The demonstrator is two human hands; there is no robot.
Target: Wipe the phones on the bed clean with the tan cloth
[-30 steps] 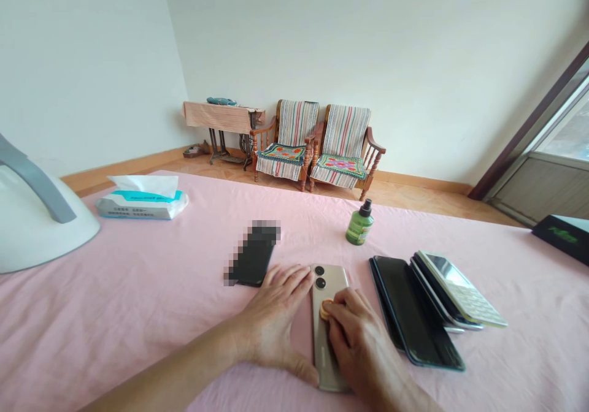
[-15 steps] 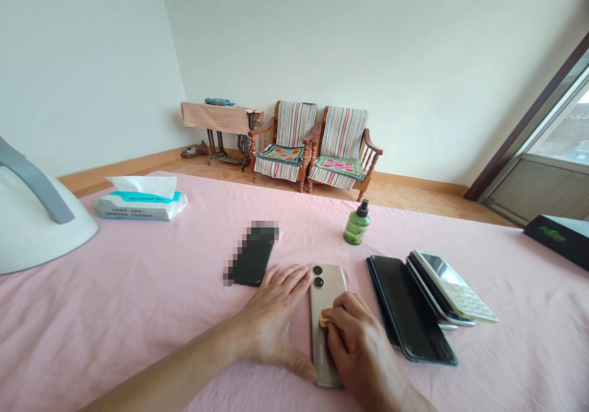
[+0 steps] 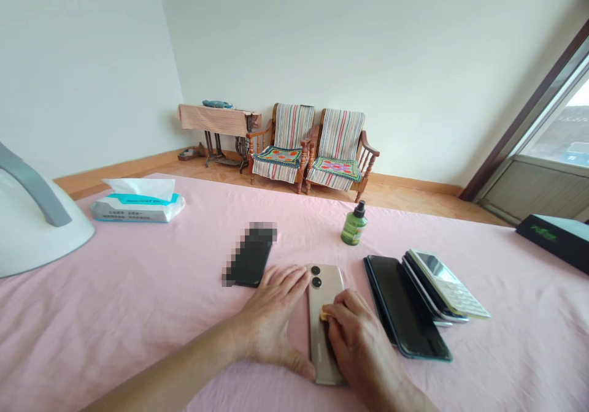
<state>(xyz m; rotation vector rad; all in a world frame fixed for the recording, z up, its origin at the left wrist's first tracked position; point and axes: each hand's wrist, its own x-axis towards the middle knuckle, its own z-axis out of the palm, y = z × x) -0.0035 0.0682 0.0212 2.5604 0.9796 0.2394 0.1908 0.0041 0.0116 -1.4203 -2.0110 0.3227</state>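
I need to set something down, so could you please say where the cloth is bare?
The cloth is bare between the tissue pack and the black phone, and between the green bottle and the dark box. The left hand, beige phone, right hand and stacked devices crowd together.

Tissue pack [image 3: 133, 208] at left, one tissue [image 3: 140, 187] protruding. White object [image 3: 32, 240], grey handle [image 3: 39, 188], nearby. Far wall [image 3: 294, 32]: two wooden armchairs [image 3: 294, 124], side by side; draped side table [image 3: 214, 119] left of them. Dark box [image 3: 554, 240], right edge.
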